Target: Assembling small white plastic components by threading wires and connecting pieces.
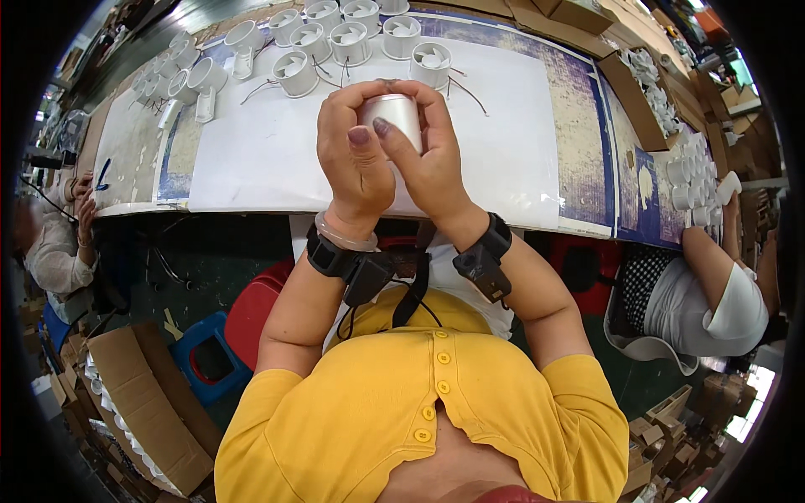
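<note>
Both my hands are wrapped round a white cylindrical housing [400, 114], held above the near middle of the table. My left hand [356, 159] cups its left side with the thumb raised. My right hand [432, 159] closes round the right side, its thumb lying across the front. The inside of the housing and its far side are hidden by my fingers. Just beyond my hands stand several white round fan units with blades, among them one fan unit [295, 74] to the left and another fan unit [431, 64] to the right, with thin wires trailing from them.
White sheeting [268, 168] covers the table. More white housings [207, 78] stand at the far left. A cardboard box [641, 101] of white parts lies at the right. One co-worker [59, 243] sits at left, another [704, 293] at right. A blue stool [205, 356] stands below.
</note>
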Demonstrator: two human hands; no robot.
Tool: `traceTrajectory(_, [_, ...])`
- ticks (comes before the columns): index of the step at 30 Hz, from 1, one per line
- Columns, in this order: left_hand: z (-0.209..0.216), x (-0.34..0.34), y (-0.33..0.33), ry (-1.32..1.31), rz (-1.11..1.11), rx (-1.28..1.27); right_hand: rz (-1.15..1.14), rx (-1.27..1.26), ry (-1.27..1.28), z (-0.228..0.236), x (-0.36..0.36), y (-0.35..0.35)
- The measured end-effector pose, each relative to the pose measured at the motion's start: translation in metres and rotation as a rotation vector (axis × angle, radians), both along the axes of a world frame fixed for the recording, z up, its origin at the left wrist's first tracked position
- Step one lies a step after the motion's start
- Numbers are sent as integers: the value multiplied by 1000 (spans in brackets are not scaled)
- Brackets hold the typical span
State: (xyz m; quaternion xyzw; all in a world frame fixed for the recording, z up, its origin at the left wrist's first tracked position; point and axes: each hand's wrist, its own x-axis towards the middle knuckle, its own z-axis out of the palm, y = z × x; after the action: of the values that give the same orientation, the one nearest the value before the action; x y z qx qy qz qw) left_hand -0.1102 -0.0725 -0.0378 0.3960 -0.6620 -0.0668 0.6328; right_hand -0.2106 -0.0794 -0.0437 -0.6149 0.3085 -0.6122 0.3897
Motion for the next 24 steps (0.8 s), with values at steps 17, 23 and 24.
traceTrajectory(17, [-5, -36, 8, 740, -380, 242, 261, 157, -455, 11, -5, 13])
traceTrajectory(23, [3, -38, 11, 786, -342, 271, 136, 91, -314, 2, -6, 14])
traceTrajectory(24, [2, -38, 10, 787, -342, 273, 126, 79, -301, 2, -6, 12])
